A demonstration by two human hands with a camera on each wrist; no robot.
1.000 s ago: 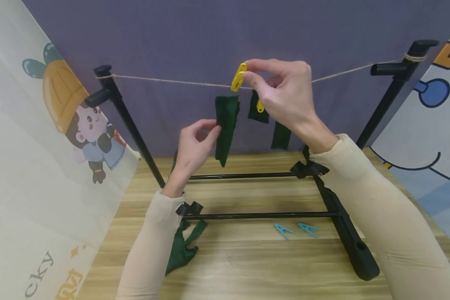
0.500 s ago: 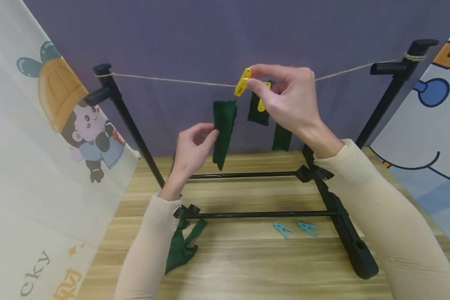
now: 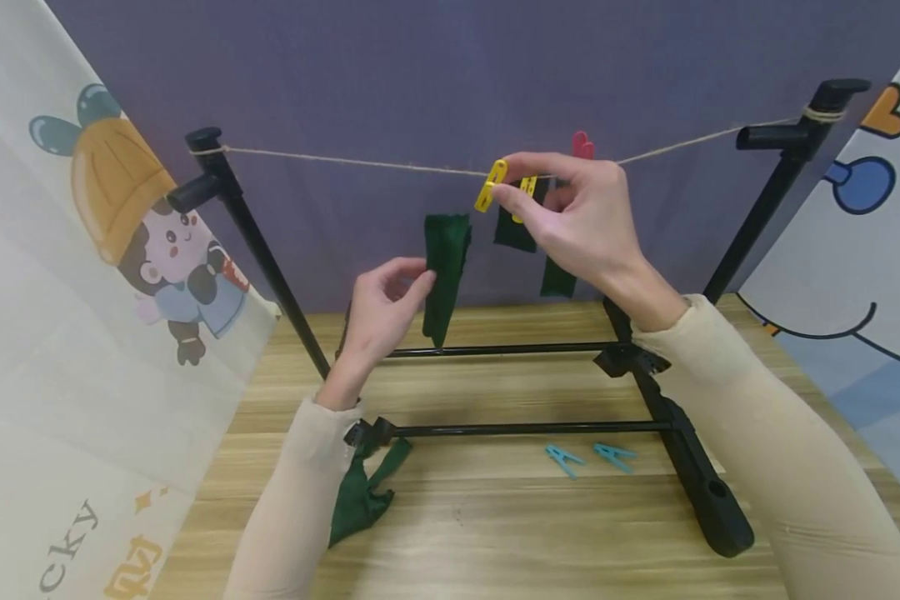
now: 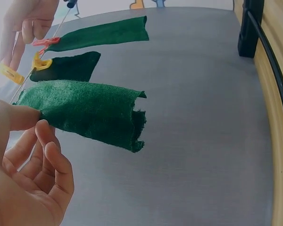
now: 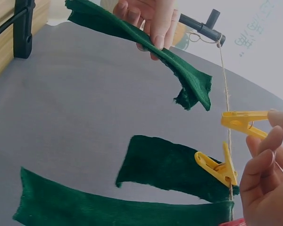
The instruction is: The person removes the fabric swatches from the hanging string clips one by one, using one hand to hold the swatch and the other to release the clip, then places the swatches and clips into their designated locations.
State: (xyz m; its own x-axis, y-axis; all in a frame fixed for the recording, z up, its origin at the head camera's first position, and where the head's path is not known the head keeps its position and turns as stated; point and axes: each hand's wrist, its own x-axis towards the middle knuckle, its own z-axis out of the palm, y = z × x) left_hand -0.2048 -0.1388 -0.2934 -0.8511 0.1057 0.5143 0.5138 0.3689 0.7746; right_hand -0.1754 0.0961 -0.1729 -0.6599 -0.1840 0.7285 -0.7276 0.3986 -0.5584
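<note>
Left hand (image 3: 386, 307): grip pressed together on the held cloth (image 3: 445, 275), thumb against fingers at its left edge.
Right hand (image 3: 598, 215): grip clamped on the held peg (image 3: 491, 185), a yellow one, between thumb and fingertip.
Held cloth: green, nearly upright, its top edge below the line (image 3: 345, 161) and apart from it in the head view.
Held peg: overlaps the line in the right wrist view; whether it bites on it cannot be told.
Pegging well: it would probably help to lift the cloth until its top edge overlaps the line, flatten that edge, and release the peg only with cloth and line both between its jaws. Catching just a folded corner could let it slip.
Hung pieces: a second yellow peg (image 5: 210, 165) holds a dark green piece (image 5: 155, 162); a longer strip (image 5: 108, 209) hangs beyond, by a red peg (image 3: 582, 146).
Tabletop (image 3: 495, 542): wood-grained, carrying the black frame (image 3: 701, 475), two blue pegs (image 3: 562, 457) and a crumpled green piece (image 3: 360, 500) beside the left sleeve.
Room: purple-grey backdrop (image 3: 420, 75), with cartoon-printed pale panels (image 3: 15, 292) at both sides.
</note>
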